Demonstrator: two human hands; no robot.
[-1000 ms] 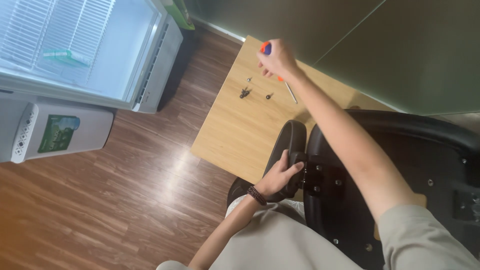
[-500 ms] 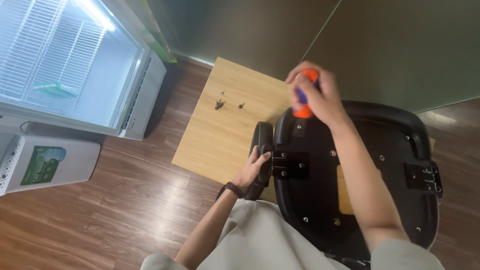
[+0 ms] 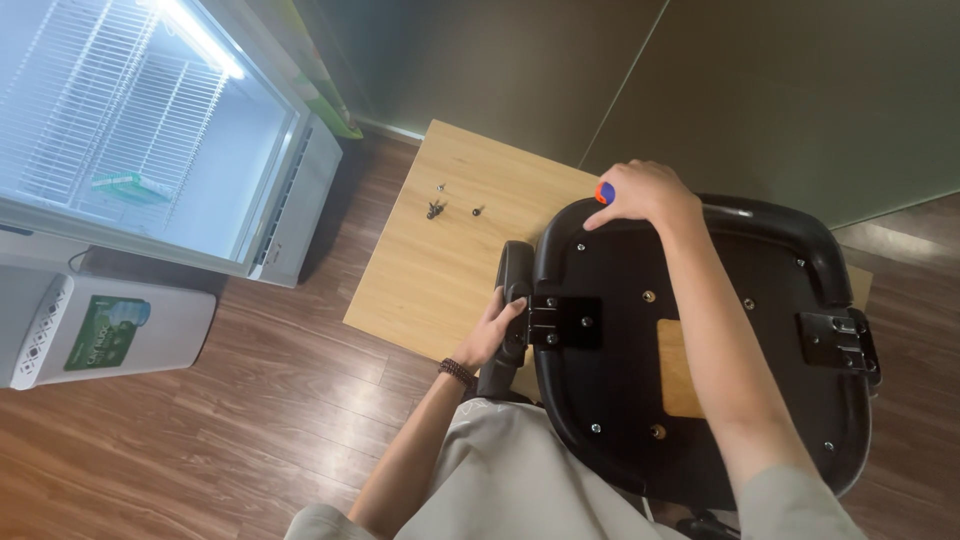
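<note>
On a low wooden table (image 3: 440,270) beside an open glass-door fridge (image 3: 150,150), an upturned black chair seat (image 3: 690,340) lies underside up; the right hand (image 3: 645,195) is closed around a screwdriver's orange-and-blue handle (image 3: 604,192) at the seat's far rim; the left hand (image 3: 498,330) grips the black armrest (image 3: 512,300) beside a bracket (image 3: 565,322); loose screws (image 3: 445,205) lie on the tabletop, well apart from both hands.
</note>
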